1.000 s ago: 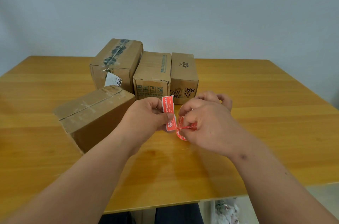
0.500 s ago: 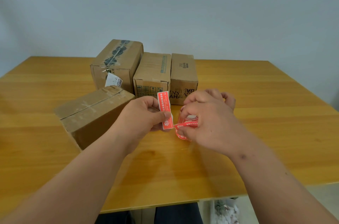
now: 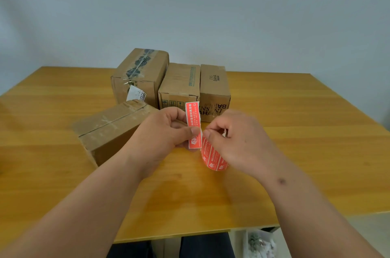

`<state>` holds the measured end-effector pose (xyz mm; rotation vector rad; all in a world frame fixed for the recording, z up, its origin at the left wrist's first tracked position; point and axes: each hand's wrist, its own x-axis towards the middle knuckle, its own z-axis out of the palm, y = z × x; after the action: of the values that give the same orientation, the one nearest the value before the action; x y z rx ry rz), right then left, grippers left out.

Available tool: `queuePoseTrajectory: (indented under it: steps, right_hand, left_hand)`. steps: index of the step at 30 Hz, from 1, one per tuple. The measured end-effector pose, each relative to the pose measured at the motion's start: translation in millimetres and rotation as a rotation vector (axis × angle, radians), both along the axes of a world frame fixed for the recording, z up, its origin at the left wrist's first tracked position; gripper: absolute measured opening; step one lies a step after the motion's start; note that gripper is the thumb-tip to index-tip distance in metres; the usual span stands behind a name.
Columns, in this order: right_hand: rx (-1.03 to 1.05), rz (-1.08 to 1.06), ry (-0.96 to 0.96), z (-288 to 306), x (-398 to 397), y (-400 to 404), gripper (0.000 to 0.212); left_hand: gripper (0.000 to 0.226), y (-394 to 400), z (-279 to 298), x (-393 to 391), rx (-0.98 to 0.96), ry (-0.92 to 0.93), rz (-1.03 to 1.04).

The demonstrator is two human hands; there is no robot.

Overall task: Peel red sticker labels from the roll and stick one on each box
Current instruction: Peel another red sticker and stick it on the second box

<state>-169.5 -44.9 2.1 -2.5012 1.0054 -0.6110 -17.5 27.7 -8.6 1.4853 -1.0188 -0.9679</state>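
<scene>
Sticker, red with white print and a thin white border, standing upright just in front of the middle box, being pinched between thumb and fingers of the left hand. Touching its lower edge on the right, roll of the same red labels, printed in white rows, tilting down toward the table and being gripped from above by the curled fingers of the right hand. Sitting left of the sticker, turned at an angle, nearest box, plain brown with a taped seam. Standing behind the sticker in a row, tall box with dark patterned tape and a torn white label, middle box, and right box lettered BAHA. Showing no red on any of the four.
</scene>
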Motion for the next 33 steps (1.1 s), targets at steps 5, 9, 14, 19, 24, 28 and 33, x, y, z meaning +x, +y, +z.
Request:
queuePoseTrajectory:
  steps: [5, 9, 14, 19, 24, 28, 33]
  right_hand:
    - [0.265, 0.016, -0.118, 11, 3, 8, 0.019]
    - [0.395, 0.024, -0.240, 16, 7, 15, 0.019]
    - [0.474, 0.027, -0.340, 15, 12, 23, 0.015]
    - [0.505, 0.012, -0.400, 14, 18, 28, 0.017]
    - [0.507, 0.023, -0.450, 8, 24, 30, 0.018]
    - [0.470, 0.015, -0.435, 4, 30, 31, 0.016]
    - [0.392, 0.020, -0.378, -1, 35, 31, 0.013]
  left_hand:
    - [0.016, 9, 5, 3, -0.055, 0.044, -0.017]
    - [0.024, 15, 10, 5, -0.090, 0.069, 0.011]
    - [0.024, 22, 11, 9, -0.121, 0.056, 0.037]
    - [0.016, 27, 10, 12, -0.139, 0.025, 0.017]
    - [0.017, 34, 12, 15, -0.136, -0.035, 0.002]
    - [0.027, 39, 15, 18, -0.111, -0.066, -0.001]
    - [0.018, 40, 15, 25, -0.086, -0.026, 0.026]
